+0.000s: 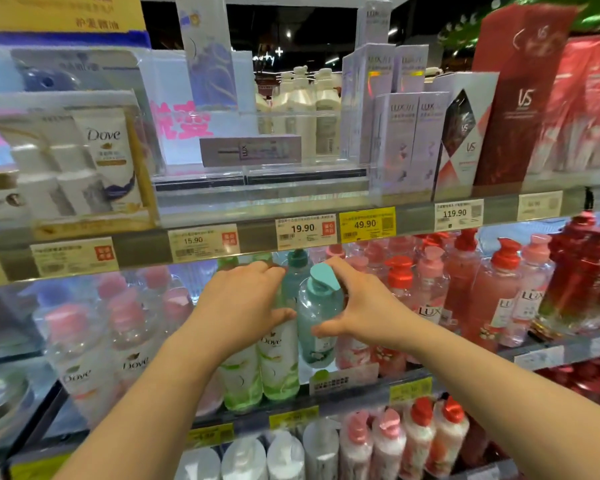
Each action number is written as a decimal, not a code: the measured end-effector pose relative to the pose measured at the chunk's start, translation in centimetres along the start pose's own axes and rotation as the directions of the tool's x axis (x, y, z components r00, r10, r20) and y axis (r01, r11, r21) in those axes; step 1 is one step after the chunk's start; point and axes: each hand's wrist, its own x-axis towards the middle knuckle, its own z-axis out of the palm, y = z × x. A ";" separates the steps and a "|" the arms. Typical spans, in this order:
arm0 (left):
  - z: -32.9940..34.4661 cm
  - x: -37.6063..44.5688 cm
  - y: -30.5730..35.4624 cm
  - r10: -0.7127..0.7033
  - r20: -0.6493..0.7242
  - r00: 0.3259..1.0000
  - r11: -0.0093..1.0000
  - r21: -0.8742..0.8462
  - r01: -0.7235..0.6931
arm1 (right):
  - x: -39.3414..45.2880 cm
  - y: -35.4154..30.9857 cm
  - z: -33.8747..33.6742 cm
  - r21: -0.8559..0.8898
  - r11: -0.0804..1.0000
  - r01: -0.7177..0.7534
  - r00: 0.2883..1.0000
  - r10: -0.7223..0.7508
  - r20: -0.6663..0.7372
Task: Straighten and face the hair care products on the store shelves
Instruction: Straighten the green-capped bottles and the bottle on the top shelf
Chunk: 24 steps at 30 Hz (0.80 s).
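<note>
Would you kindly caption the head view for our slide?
Both hands, left and right, grip a teal pump bottle on the middle shelf among shampoo bottles.

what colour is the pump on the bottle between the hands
Teal pump, clearest in the head view.

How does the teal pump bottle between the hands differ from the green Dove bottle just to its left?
The teal pump bottle has see-through blue-green contents and a light teal pump; the green Dove bottle is opaque white and green, its top hidden behind the left hand. The Dove logo faces out; the teal bottle's label is small and unreadable. The right hand grips the teal one; the left hand rests on the Dove. Both stand upright on the middle shelf.
</note>
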 end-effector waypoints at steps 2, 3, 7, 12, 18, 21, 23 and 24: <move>0.4 0.0 -0.2 -0.016 -0.001 1.000 1.000 -0.007 0.016 | 0.1 0.6 0.7 -0.015 1.000 -0.017 1.000 0.017 0.012; 0.5 0.0 -0.3 -0.018 -0.008 1.000 1.000 -0.020 0.018 | 0.2 0.8 0.9 -0.022 0.999 -0.024 1.000 0.024 0.011; 0.5 0.2 -0.7 -0.019 -0.015 1.000 0.997 -0.070 0.018 | 0.6 1.1 1.2 -0.188 0.980 -0.067 0.998 0.064 -0.022; 0.3 0.6 -1.1 -0.054 0.017 0.998 0.989 -0.135 0.055 | 1.0 0.6 1.1 -0.344 0.935 -0.091 0.995 0.101 0.012; 0.2 0.8 -1.6 -0.054 0.058 0.997 0.981 -0.185 0.064 | 0.9 0.1 1.2 -0.483 0.873 -0.076 0.995 0.097 0.018; 0.5 0.7 -1.7 -0.035 0.045 0.998 0.984 -0.173 0.042 | 0.8 -0.1 1.4 -0.518 0.851 -0.087 0.996 0.079 -0.036; 0.7 0.5 -1.7 -0.022 0.023 0.999 0.986 -0.165 0.025 | 1.1 -0.5 1.0 -0.583 0.808 -0.090 0.996 0.067 -0.062; 0.7 0.4 -1.6 -0.013 0.015 1.000 0.988 -0.152 0.015 | 1.4 -0.8 0.7 -0.615 0.784 -0.085 0.996 0.054 -0.069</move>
